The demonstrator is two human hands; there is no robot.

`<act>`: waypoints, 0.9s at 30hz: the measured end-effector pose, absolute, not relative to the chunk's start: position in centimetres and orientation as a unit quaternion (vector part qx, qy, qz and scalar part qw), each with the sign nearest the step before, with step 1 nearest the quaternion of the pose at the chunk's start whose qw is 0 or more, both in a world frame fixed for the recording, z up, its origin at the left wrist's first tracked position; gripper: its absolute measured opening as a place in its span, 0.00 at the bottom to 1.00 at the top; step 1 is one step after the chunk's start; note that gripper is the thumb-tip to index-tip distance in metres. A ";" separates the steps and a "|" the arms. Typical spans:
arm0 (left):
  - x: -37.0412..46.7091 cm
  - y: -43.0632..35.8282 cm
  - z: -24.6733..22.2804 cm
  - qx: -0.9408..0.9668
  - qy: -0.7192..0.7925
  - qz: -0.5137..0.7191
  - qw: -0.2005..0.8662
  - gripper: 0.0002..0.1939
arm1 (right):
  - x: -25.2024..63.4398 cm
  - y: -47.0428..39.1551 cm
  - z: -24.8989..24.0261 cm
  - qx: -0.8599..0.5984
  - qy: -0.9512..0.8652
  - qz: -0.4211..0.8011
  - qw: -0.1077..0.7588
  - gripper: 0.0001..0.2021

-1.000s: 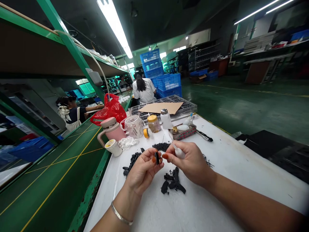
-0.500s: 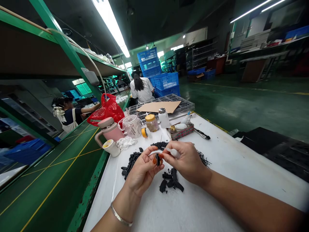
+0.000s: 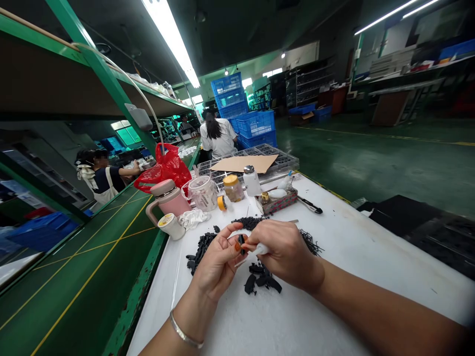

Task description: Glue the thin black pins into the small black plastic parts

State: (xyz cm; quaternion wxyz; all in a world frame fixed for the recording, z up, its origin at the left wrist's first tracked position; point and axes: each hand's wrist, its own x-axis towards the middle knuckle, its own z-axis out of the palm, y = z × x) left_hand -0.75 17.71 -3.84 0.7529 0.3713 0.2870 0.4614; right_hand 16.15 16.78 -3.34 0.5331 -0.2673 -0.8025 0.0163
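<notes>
Between its thumb and fingers, my left hand holds a small black part upright. My right hand is closed round a small white bottle with a thin nozzle pointing down and left. Its fingertips meet the black part at my left hand. Below the hands lie several loose black pieces on the white table. A heap of black pieces sits left of my left hand. Tiny black parts lie behind the hands, and thin black sticks lie to the right.
Farther back stand a pink mug, a clear plastic jar, a yellow-lidded jar, a white pump bottle and a patterned box. A cutter lies right. Two people sit beyond, near blue crates.
The white bottle in my right hand has turned, so its nozzle now points down-left below the black part. My right hand has shifted slightly. The person at left has drawn an arm in.
</notes>
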 end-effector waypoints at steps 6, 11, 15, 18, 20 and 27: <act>-0.7 17.8 -3.9 0.379 0.293 0.457 0.749 0.25 | 16.3 17.1 -3.2 -0.294 -0.790 0.105 0.528 0.06; -0.7 17.8 -3.7 0.376 0.324 0.461 0.736 0.20 | 16.4 17.4 -2.9 -0.398 -0.722 0.289 0.487 0.09; -0.9 17.8 -3.7 0.375 0.340 0.464 0.726 0.14 | 16.5 17.6 -2.7 -0.377 -0.696 0.364 0.490 0.09; -1.2 17.9 -3.6 0.384 0.328 0.455 0.733 0.12 | 16.4 17.7 -2.8 -0.365 -0.685 0.393 0.493 0.10; -1.4 17.9 -3.5 0.393 0.316 0.444 0.741 0.12 | 16.4 17.8 -2.8 -0.353 -0.679 0.416 0.491 0.11; -1.4 17.7 -3.4 0.441 0.310 0.392 0.745 0.08 | 16.5 18.1 -2.9 -0.312 -0.645 0.510 0.475 0.15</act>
